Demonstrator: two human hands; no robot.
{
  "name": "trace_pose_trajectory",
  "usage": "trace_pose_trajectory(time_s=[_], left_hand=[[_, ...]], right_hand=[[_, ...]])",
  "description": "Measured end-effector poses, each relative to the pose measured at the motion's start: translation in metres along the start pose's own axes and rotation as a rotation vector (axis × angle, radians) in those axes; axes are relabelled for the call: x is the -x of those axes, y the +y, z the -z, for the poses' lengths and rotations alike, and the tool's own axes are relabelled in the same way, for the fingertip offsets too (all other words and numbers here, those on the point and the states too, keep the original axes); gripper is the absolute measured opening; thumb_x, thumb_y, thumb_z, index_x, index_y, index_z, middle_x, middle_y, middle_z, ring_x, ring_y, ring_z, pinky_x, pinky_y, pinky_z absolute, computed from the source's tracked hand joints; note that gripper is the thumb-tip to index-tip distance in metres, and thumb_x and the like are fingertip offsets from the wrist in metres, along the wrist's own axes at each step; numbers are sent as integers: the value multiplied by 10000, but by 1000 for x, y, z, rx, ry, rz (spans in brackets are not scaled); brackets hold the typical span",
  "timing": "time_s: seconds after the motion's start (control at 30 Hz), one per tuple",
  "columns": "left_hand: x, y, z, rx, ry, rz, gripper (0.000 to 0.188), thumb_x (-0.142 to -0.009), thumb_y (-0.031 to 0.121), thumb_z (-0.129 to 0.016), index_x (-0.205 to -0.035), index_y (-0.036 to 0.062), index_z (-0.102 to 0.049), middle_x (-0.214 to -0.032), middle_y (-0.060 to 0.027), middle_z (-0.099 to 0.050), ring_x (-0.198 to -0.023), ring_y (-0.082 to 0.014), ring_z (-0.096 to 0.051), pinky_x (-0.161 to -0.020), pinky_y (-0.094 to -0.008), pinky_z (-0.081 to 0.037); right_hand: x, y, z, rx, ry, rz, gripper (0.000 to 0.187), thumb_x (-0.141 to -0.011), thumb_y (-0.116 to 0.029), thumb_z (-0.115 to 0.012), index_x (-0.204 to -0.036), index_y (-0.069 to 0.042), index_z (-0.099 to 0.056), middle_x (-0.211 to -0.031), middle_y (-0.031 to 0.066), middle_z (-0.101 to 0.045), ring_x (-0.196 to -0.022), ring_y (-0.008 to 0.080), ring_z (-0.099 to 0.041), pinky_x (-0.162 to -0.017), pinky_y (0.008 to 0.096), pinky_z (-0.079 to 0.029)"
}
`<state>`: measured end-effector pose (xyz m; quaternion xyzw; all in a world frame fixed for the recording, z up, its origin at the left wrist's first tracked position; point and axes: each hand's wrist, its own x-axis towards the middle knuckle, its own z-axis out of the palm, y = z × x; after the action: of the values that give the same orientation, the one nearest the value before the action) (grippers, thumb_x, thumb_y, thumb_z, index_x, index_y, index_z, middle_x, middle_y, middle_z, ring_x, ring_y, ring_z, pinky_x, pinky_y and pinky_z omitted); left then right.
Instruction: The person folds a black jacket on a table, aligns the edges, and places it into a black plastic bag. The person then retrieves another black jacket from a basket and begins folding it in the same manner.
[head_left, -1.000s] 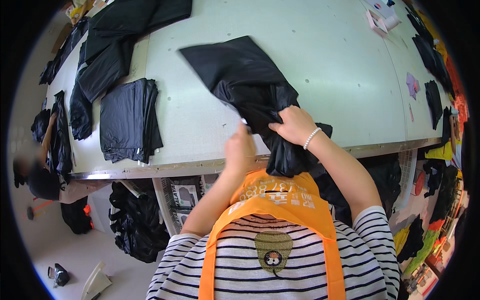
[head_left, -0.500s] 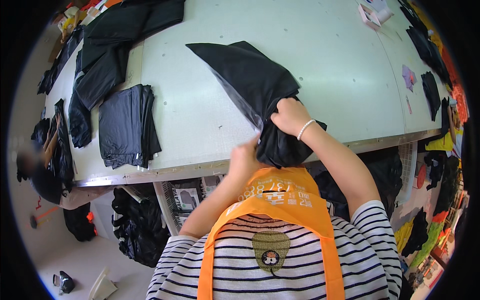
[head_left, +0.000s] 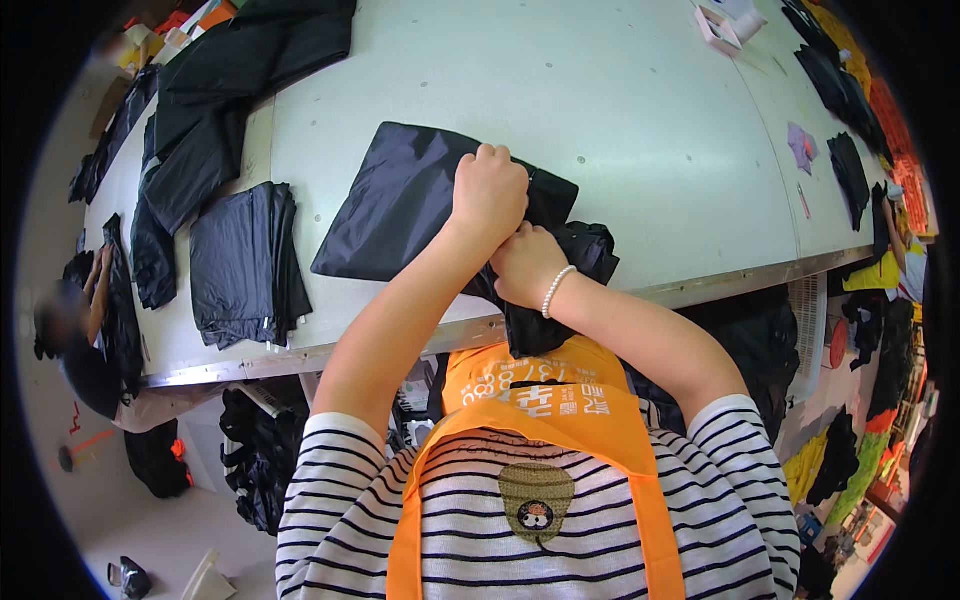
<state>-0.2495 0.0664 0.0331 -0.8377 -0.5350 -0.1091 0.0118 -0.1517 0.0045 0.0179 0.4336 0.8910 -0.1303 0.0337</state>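
Observation:
A black, slightly shiny garment point(head_left: 400, 200) lies partly folded on the table in front of me, its folded panel pointing to the far left and its bunched end hanging over the near edge. My left hand point(head_left: 490, 198) is closed on the cloth near its upper middle. Just below and to the right, my right hand point(head_left: 530, 264) grips the bunched part, the two hands nearly touching. The fingertips of both are hidden against the dark fabric.
A neat stack of folded black garments point(head_left: 243, 265) sits to the left, with a larger heap of black garments point(head_left: 215, 90) behind it. A pink box point(head_left: 717, 30) and a purple cloth point(head_left: 801, 147) are at the right. Co-workers' arms point(head_left: 98, 285) show at the far left. The metal table edge point(head_left: 700, 290) runs before me.
My left hand has moved up and right, from the garment's near edge onto its upper part. The garment's panel has swung down and left, lying flatter. My right hand has shifted nearer and left.

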Motion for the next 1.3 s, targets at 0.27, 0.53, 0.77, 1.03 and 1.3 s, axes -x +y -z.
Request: trace_pose_trajectory(time_s=[0.27,0.53,0.77,1.03,1.3], left_hand=[[48,51,19,454,113,-301,139,-661,153,-636,-784,93,-661,-853,-47,-602,-855,-239,-567,-765,-380,-454],[153,-47,-23,631,222,12,1012,-623,161,-805,-1442,54,-221,-1409,-200,-373,-1179,-303,-502,-995,-438,-385],[99,-29,-55,1019,435,353,731,-708,-33,-657,-1382,82,-397,-1179,-188,-581,-1035,-300,-596,-869,-354,-466],[140,8,-59,848,262,487,860,-649,-199,-436,-1423,171,-365,-1051,-249,-621,-935,-393,-621,-806,-322,-486],[103,48,-63,1945,272,966,359,-895,-55,-402,-1248,2,-439,-1177,-137,-548,-1009,-255,-604,-856,-388,-547]], right_hand=[[6,46,-96,-400,410,47,323,-886,-299,-463,-1124,-106,-566,-1153,121,-573,-1056,265,-548,-916,348,-426],[15,76,-26,-1136,742,-126,360,-778,-121,-657,-1108,4,-591,-1129,149,-623,-1058,262,-582,-922,337,-442],[-3,80,-45,-1052,767,-105,419,-772,-89,-663,-1162,24,-557,-1184,148,-593,-1090,262,-554,-952,342,-417],[-38,84,-25,-919,772,-458,537,-864,-239,-607,-1310,10,-438,-1297,188,-510,-1216,310,-467,-1037,365,-343],[-84,76,49,-679,99,-264,644,-893,-505,-413,-1277,4,-502,-1362,214,-446,-1285,294,-406,-1054,346,-305]])
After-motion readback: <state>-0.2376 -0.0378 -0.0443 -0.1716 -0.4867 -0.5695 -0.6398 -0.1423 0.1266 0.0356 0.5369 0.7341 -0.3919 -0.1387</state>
